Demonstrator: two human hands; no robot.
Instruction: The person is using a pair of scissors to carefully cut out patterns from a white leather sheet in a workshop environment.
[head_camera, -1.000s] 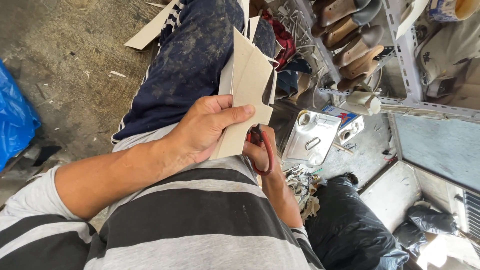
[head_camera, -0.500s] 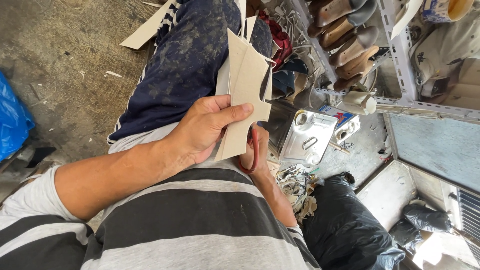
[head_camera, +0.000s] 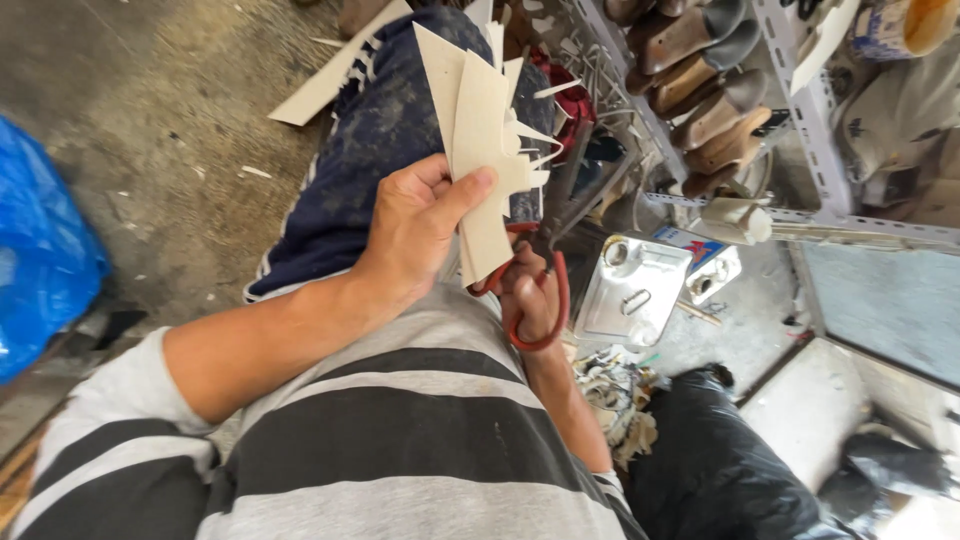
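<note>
Cardboard stack (head_camera: 480, 150) pinched upright by left hand (head_camera: 415, 235) – edge presented to red-handled scissors (head_camera: 545, 250) – right hand (head_camera: 527, 295) closed through loops.

Open room lies at nine to eleven o'clock, over the bare grey concrete floor (head_camera: 150, 110), broken only by a crumpled blue plastic bag (head_camera: 40, 250) at nine and a flat cardboard strip (head_camera: 330, 80) at twelve. From one to three o'clock the grey metal rack of wooden shoe lasts (head_camera: 700, 90) crowds close. A shiny square metal tin (head_camera: 630, 290) and black plastic bag (head_camera: 720, 470) block four o'clock.
</note>
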